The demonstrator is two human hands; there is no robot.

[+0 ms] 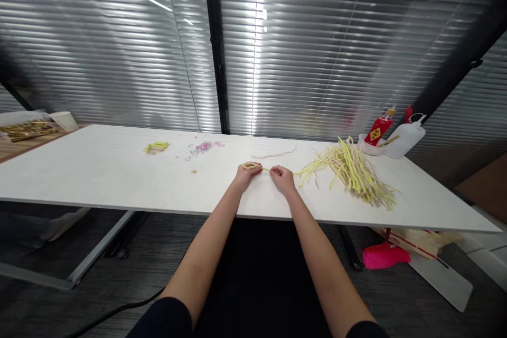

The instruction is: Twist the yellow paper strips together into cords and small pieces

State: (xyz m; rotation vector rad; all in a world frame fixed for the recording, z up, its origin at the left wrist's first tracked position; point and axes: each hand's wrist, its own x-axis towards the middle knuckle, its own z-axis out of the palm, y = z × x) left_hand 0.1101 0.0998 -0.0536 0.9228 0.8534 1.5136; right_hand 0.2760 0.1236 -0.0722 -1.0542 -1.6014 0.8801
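Note:
A long, thin yellow-green strand (249,165) runs between my hands, bean-like in look, though its exact kind is unclear. It is folded into a loop at my left hand (250,173), whose fingers are closed on it. My right hand (282,177) pinches the same strand a short way to the right, and a tail sticks out past that hand. Just right of it lies a large loose heap of yellow-green and pale strands (356,171). One pale strand (274,155) lies behind my hands. Farther left is a small bundle of short yellow-green pieces (156,148).
Small pink and purple rings (204,147), like rubber bands, lie scattered on the white table (119,179). At the back right stand a red-labelled bottle (379,129) in a clear bowl and a white squeeze bottle (406,138). A paper cup (64,121) stands far left.

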